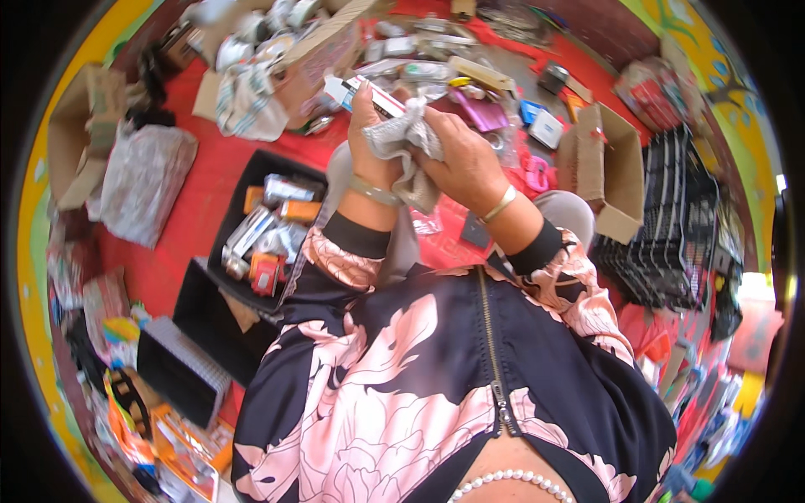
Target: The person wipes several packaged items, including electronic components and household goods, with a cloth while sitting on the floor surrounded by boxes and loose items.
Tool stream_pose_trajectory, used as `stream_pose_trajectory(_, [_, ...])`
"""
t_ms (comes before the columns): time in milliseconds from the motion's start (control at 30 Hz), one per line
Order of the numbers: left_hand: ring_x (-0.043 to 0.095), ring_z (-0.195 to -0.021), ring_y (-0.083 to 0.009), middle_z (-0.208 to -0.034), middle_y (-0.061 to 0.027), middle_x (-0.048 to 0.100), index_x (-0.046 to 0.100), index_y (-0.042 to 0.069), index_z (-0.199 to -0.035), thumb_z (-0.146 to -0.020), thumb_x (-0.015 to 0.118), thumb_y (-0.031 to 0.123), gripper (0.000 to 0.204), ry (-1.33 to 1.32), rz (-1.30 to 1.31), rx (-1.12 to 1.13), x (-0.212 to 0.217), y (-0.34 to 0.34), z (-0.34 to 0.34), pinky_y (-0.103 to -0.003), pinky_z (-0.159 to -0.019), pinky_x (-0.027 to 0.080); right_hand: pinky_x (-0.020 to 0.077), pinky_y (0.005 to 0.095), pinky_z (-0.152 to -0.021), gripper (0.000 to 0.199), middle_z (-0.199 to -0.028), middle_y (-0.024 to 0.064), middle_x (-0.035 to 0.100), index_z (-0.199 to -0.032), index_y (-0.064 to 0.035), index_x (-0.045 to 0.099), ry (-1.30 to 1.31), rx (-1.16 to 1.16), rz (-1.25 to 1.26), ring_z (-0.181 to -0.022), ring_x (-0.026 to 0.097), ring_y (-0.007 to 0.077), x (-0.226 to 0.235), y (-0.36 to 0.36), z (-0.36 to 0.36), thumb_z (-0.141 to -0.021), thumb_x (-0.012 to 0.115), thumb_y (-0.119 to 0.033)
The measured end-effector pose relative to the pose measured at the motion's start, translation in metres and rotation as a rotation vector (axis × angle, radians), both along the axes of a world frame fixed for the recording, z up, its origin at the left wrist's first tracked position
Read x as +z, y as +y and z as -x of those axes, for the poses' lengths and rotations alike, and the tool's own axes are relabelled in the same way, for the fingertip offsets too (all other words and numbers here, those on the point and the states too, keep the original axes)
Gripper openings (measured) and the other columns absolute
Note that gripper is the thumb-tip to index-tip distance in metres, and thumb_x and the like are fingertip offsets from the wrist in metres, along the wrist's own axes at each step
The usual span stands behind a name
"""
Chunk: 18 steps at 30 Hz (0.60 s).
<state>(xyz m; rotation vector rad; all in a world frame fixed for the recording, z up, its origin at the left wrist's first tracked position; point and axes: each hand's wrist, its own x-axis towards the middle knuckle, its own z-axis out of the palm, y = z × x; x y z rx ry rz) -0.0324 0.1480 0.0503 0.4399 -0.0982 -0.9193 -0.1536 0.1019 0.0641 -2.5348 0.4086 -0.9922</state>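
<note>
My left hand [372, 149] is closed around a slim white carton [384, 102] with red and black markings. An end flap of the carton stands unfolded at its upper left. A crumpled greyish-white cloth [417, 194] hangs from my right hand [470, 163], whose fingers are bent round it and press it near the carton's lower end. Both hands are raised close together above my knees. Left of my knees, a black bin [270, 159] holds several small boxes and wrapped packets.
An open cardboard box [587, 168] stands at the right beside a black plastic crate [662, 226]. Many loose packaged goods [428, 71] lie on the red floor ahead. At the left are a large plastic-wrapped bundle [147, 180] and an empty black bin [180, 369].
</note>
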Motion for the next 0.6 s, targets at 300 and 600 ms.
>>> stream_pose_trajectory(300, [0.055,-0.074,-0.0187,-0.082,-0.0065,0.052,0.049,0.008,-0.096,-0.081,0.063,0.033,0.033,-0.113,-0.359,0.726,-0.094,0.136,-0.147,-0.037,-0.064,0.049,0.0480,0.0335,-0.076,0.040,-0.095,0.0169,0.062,-0.112,-0.0084,0.054,0.149,-0.038,-0.438,-0.088,0.062,0.0270,-0.029,0.002,0.027,-0.075,0.066,-0.017])
stream_pose_trajectory(600, [0.062,-0.073,-0.0271,-0.091,-0.0149,0.060,0.056,0.001,-0.098,-0.084,0.055,0.035,0.037,0.148,-0.687,0.610,-0.240,0.222,-0.198,-0.042,-0.065,0.052,0.0438,0.0239,-0.071,0.030,-0.087,0.0005,0.059,-0.105,-0.0030,0.058,0.094,-0.291,-0.733,-0.080,0.053,0.0092,-0.092,-0.071,0.097,-0.079,0.065,-0.016])
